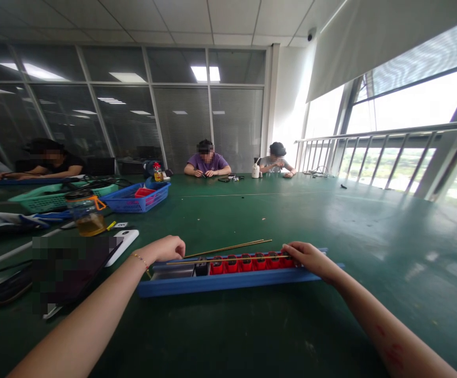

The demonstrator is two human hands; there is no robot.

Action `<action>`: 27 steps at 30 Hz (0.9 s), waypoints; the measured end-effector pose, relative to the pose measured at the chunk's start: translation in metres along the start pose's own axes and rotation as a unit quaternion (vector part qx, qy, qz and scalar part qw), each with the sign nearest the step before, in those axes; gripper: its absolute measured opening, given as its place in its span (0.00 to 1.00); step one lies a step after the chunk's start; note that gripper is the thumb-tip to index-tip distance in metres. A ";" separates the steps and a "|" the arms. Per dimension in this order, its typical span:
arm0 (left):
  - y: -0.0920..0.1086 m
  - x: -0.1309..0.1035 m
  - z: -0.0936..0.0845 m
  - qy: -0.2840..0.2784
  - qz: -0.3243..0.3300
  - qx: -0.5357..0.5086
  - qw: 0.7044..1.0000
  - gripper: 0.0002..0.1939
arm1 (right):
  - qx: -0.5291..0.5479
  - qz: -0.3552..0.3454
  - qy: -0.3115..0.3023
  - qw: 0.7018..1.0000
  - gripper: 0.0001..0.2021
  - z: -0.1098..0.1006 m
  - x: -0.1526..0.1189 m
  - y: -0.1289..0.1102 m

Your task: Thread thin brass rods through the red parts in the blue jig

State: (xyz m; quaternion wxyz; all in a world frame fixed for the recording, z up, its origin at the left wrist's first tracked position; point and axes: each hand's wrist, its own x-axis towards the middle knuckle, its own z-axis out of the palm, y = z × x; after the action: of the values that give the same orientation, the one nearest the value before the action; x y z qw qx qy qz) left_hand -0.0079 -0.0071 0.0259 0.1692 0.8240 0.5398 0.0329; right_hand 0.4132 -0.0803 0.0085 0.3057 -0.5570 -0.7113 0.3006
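On the green table [220, 336], a blue tray [228, 281] already has red blocks [231, 264] lined up inside. One gold stick [232, 259] runs over them between left hand [168, 249] and right hand [303, 254]; I can't tell if fingers pinch it. Behind, spare sticks [228, 248] look left to do.

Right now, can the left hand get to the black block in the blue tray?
Probably yes: the left hand is close by, and the black block shows in the blue tray, though the front gold rod crosses it and might get in the way.
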 end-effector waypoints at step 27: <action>0.024 0.047 0.001 -0.037 0.028 0.121 0.992 0.10 | 0.071 -0.009 0.015 0.997 0.17 0.001 -0.003 -0.003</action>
State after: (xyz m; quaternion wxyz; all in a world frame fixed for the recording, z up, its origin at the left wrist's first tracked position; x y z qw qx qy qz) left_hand 0.0327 0.0266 0.0267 0.0872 0.8537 0.5100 -0.0584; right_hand 0.4108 -0.0837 0.0102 0.3574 -0.5319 -0.6887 0.3391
